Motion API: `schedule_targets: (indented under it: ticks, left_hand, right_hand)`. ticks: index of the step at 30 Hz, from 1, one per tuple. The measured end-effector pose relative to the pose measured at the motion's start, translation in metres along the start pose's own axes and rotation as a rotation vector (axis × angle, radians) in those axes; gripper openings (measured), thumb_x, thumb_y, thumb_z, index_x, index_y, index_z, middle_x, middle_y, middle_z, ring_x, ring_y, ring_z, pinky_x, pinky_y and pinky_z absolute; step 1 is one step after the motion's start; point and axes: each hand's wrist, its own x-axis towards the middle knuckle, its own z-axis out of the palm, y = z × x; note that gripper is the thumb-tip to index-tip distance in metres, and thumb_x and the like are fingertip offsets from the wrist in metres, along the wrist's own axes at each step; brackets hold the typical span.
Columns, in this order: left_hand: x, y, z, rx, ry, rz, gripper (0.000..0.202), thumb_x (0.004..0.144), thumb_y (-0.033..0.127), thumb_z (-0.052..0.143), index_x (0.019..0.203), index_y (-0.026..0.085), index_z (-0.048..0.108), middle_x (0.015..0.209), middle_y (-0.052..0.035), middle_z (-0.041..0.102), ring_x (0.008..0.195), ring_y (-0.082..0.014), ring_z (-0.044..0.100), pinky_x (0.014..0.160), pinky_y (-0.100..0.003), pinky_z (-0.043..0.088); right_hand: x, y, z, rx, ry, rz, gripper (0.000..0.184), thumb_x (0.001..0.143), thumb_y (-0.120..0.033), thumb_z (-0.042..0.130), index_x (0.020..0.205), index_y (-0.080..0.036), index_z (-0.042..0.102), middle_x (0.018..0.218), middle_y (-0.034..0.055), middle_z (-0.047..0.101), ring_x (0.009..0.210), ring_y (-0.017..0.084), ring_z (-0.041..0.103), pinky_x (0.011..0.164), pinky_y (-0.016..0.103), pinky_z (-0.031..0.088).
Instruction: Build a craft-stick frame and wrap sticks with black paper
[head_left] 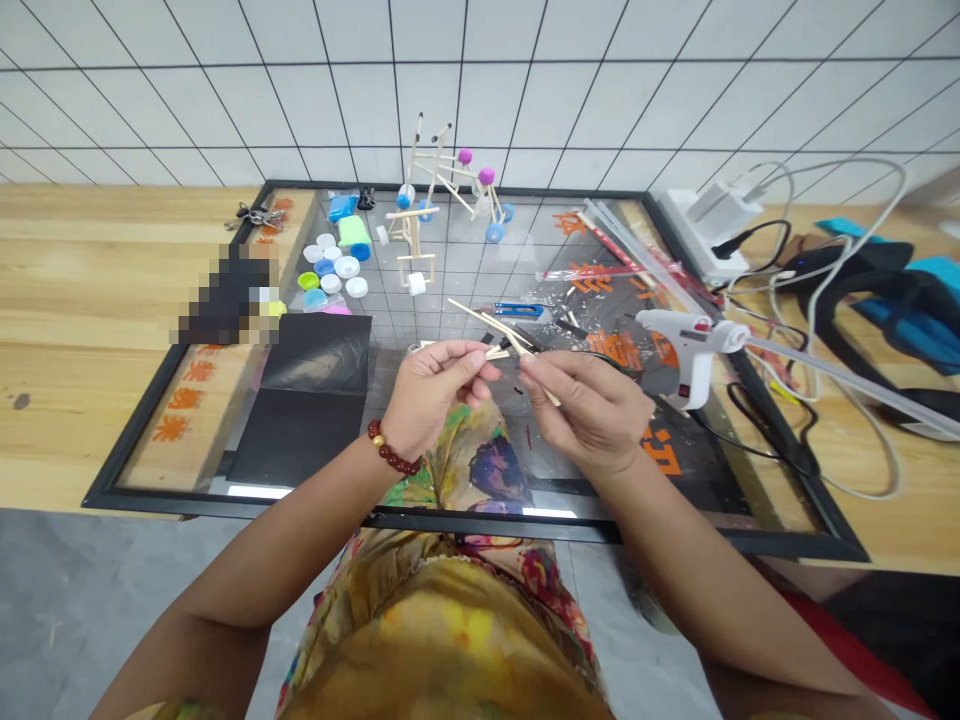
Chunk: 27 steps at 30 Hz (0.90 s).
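My left hand (439, 385) and my right hand (585, 405) meet above the glass-topped work mat (465, 510), each pinching thin wooden sticks (480, 322). The sticks cross between my fingertips, and one long stick runs up and to the left. A small dark object (516, 345) sits among them, too small to name. A blue utility knife (517, 311) lies just beyond my hands. Nearest my right hand, a white hot glue gun (686, 350) rests on its side. A bead bracelet (394, 447) circles my left wrist.
Stick models with pink and blue balls (450, 190) stand at the mat's far side. Several bottle caps (330, 265) lie to their left, and black sheets (300, 400) lie to the left of my hands. Cables and a power strip (705, 230) occupy the right of the wooden table (90, 300).
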Motion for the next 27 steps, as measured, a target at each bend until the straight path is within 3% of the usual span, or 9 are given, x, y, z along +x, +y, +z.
schedule_targets:
  ticks: [7,9,12,15,18,21,27]
  left_hand:
    - [0.0,0.001,0.002,-0.001,0.024,-0.013,0.025,0.072,0.026,0.082,0.089,0.012,0.07,0.071,-0.0026,0.073,0.056,-0.0076,0.064,0.051,-0.018,0.048]
    - [0.0,0.001,0.001,0.009,0.031,0.002,0.024,0.073,0.025,0.081,0.09,0.013,0.07,0.073,-0.003,0.074,0.057,-0.0077,0.064,0.053,-0.018,0.049]
    - [0.0,-0.001,0.0,0.056,0.048,0.062,0.022,0.074,0.025,0.08,0.091,0.013,0.071,0.076,-0.0031,0.075,0.06,-0.0075,0.064,0.056,-0.019,0.05]
    - [-0.001,-0.004,0.0,0.164,0.045,0.149,0.019,0.077,0.026,0.078,0.09,0.014,0.071,0.077,-0.0026,0.074,0.06,-0.0073,0.063,0.057,-0.02,0.052]
    - [-0.003,-0.006,0.0,0.313,0.022,0.232,0.016,0.081,0.027,0.073,0.091,0.015,0.071,0.078,-0.0031,0.074,0.061,-0.0083,0.063,0.061,-0.022,0.054]
    - [-0.005,-0.008,0.0,0.482,-0.02,0.308,0.012,0.086,0.024,0.067,0.093,0.016,0.071,0.078,-0.0037,0.075,0.062,-0.0095,0.065,0.063,-0.023,0.055]
    - [-0.007,-0.01,-0.003,0.823,-0.12,0.554,0.012,0.09,0.018,0.059,0.091,0.018,0.072,0.086,-0.0045,0.076,0.077,-0.0133,0.07,0.073,-0.025,0.054]
  right_hand:
    - [-0.002,-0.002,-0.001,0.033,-0.016,0.055,0.04,0.08,-0.009,0.069,0.112,-0.032,0.072,0.094,0.003,0.078,0.076,0.019,0.074,0.067,0.031,0.06]
    - [0.001,-0.003,-0.003,0.124,0.029,0.23,0.029,0.083,-0.015,0.069,0.107,-0.031,0.073,0.092,0.0031,0.078,0.076,0.018,0.073,0.069,0.032,0.06]
    - [0.005,-0.001,-0.002,0.383,0.099,0.634,0.012,0.09,-0.027,0.063,0.099,-0.027,0.072,0.081,0.0018,0.075,0.067,0.016,0.069,0.064,0.031,0.058]
    - [0.01,0.006,0.001,0.679,0.086,0.939,0.012,0.088,-0.033,0.065,0.091,-0.025,0.072,0.07,-0.0006,0.072,0.055,0.013,0.063,0.053,0.026,0.052]
    - [0.013,0.012,0.004,0.859,0.009,1.113,0.015,0.08,-0.034,0.072,0.091,-0.023,0.073,0.076,0.0006,0.075,0.061,0.013,0.066,0.058,0.027,0.054]
    - [0.014,0.014,0.004,0.913,-0.029,1.149,0.025,0.073,-0.036,0.08,0.093,-0.024,0.073,0.084,0.0012,0.077,0.073,0.015,0.07,0.069,0.029,0.057]
    - [0.015,0.012,0.003,0.888,-0.018,1.032,0.039,0.061,-0.037,0.09,0.09,-0.025,0.067,0.088,0.0004,0.076,0.085,0.018,0.071,0.083,0.035,0.058]
